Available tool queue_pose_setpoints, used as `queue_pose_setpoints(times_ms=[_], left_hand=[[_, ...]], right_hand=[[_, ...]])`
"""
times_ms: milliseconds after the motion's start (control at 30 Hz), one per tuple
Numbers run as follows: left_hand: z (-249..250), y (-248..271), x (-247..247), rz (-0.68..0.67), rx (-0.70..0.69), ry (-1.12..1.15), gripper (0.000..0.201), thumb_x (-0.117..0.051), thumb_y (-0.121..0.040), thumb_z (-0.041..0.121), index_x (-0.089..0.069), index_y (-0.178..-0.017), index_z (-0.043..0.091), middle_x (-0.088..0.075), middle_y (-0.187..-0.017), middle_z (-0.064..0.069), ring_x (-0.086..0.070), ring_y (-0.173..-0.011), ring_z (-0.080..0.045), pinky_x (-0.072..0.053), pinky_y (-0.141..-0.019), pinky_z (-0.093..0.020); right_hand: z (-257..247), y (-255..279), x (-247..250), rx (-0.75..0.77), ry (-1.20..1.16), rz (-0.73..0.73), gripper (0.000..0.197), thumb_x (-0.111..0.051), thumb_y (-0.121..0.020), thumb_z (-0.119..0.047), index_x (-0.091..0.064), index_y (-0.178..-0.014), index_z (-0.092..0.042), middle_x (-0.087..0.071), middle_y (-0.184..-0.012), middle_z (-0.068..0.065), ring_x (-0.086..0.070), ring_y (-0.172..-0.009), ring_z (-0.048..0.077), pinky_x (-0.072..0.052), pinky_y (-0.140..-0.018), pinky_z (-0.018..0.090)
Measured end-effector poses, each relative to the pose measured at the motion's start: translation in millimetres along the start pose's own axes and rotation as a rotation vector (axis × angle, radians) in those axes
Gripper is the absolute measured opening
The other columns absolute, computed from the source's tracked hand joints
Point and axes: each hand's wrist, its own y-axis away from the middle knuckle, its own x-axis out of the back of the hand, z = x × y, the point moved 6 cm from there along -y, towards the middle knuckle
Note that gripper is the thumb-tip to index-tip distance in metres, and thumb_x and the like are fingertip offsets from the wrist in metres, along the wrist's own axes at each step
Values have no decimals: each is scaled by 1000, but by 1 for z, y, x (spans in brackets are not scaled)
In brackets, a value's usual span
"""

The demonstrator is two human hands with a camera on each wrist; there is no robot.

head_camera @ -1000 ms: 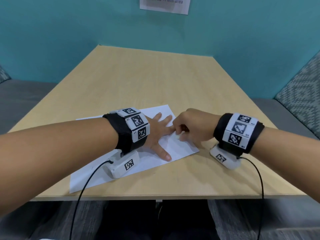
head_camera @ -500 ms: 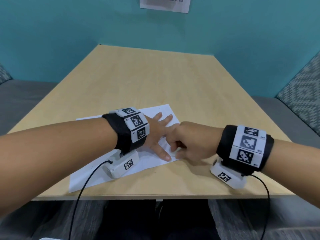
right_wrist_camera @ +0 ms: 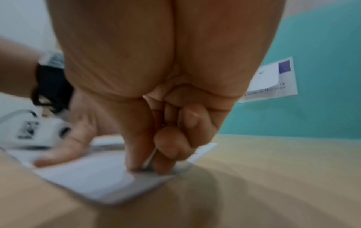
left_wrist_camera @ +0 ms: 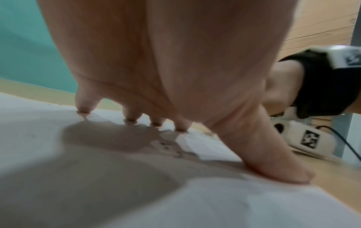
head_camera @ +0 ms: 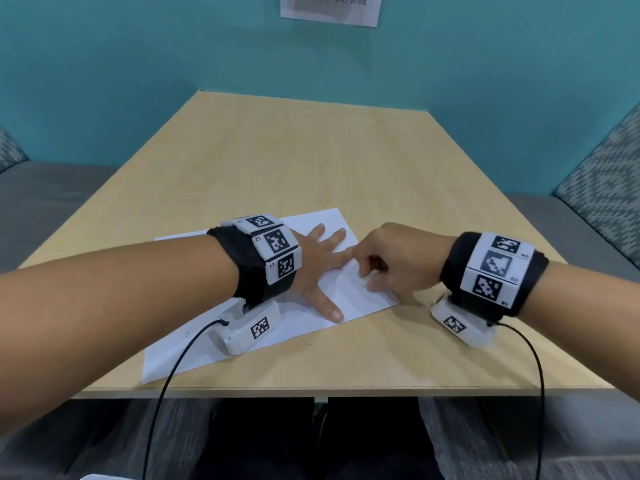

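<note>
A white sheet of paper (head_camera: 214, 348) lies slanted on the wooden table (head_camera: 311, 161), near its front edge. My left hand (head_camera: 311, 268) lies flat on it with fingers spread, pressing it down; in the left wrist view the fingertips (left_wrist_camera: 132, 115) and thumb touch the paper (left_wrist_camera: 215, 208). My right hand (head_camera: 364, 277) is curled at the sheet's right end, thumb and forefinger pinching a small white piece (head_camera: 364, 281) against the paper. The right wrist view shows those fingers (right_wrist_camera: 136, 154) pinching a thin white piece (right_wrist_camera: 149, 160) on the paper (right_wrist_camera: 87, 174); what it is stays unclear.
Teal walls close the booth, with a paper notice (head_camera: 330, 8) at the back. Grey bench seats (head_camera: 52, 202) run along both sides, and a patterned cushion (head_camera: 609, 181) is at the right. Black cables (head_camera: 166, 382) hang from both wrist cameras over the table's front edge.
My right hand slid toward me along the sheet's right end, then back away to where it began. The left hand and the paper stayed put.
</note>
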Motion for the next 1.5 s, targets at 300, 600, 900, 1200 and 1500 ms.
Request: queue_pose_setpoints(times_ms=[300, 600, 900, 1200, 1500], left_hand=[[-2, -2, -1, -11, 2, 17, 115, -64, -71, 78, 17, -150, 52, 25, -163, 1, 19, -150, -36, -6, -112, -68], [-2, -2, -2, -25, 7, 16, 116, -64, -72, 78, 18, -150, 51, 27, -162, 3, 21, -149, -34, -7, -112, -69], [-5, -3, -4, -25, 5, 10, 119, -62, -70, 81, 21, -149, 50, 27, -162, 5, 21, -150, -32, -7, -113, -70], [-5, -3, -5, -4, 6, 1, 119, -63, -70, 80, 18, -151, 48, 25, -163, 4, 19, -150, -33, -8, -113, -69], [-5, -1, -3, -23, 10, 3, 120, -63, -71, 79, 21, -151, 46, 26, -162, 5, 20, -150, -30, -6, -114, -68]], right_hand=[[-1, 0, -1, 8, 17, -1, 12, -68, -77, -15, -58, -76, -23, -53, -63, -13, -48, -57, 4, -35, -52, 11], [0, 0, 0, -5, -4, -2, 14, -68, -77, -16, -56, -75, -24, -55, -65, -12, -49, -59, 5, -36, -57, 16], [2, 0, 1, -38, -3, -14, 9, -68, -77, -17, -60, -78, -20, -57, -67, -9, -50, -60, 8, -38, -56, 18], [4, 2, 2, -35, 9, 6, 8, -67, -78, -17, -61, -79, -20, -54, -65, -12, -49, -59, 6, -36, -57, 17], [2, 3, 1, -23, 38, 22, 8, -66, -78, -17, -59, -77, -21, -52, -64, -14, -49, -61, 11, -36, -56, 21]])
